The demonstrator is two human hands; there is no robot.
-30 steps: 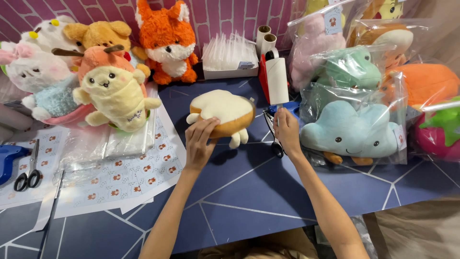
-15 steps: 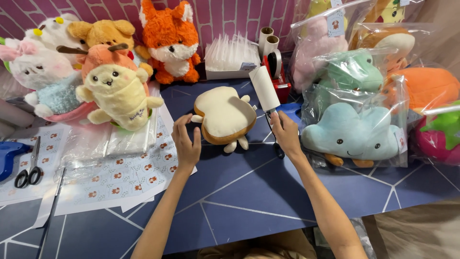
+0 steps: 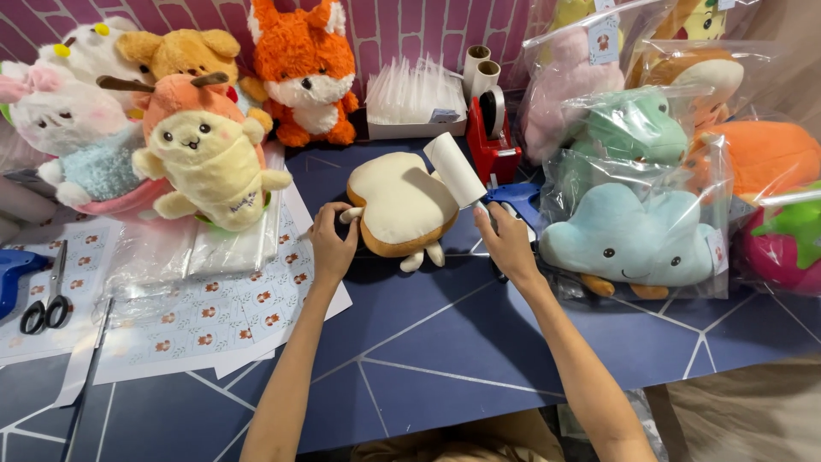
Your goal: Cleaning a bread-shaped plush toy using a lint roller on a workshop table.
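Note:
A toast-shaped plush toy [image 3: 398,205], cream on top with a brown edge, lies on the dark blue table [image 3: 428,342]. My left hand [image 3: 329,244] grips its small arm at the left side. My right hand [image 3: 506,242] holds the handle of a lint roller, whose white roll [image 3: 455,169] rests tilted against the plush's upper right edge.
Loose plush animals [image 3: 205,154] crowd the back left, an orange fox [image 3: 304,68] behind. Bagged plushes, including a blue cloud [image 3: 629,235], fill the right. A red tape dispenser [image 3: 492,137], a box of clear bags [image 3: 410,98], sticker sheets [image 3: 197,316] and scissors [image 3: 47,299] are also there.
My right hand lifted the lint roller from standing upright and brought its roll down against the plush. My left hand shifted from the plush's body to its left arm.

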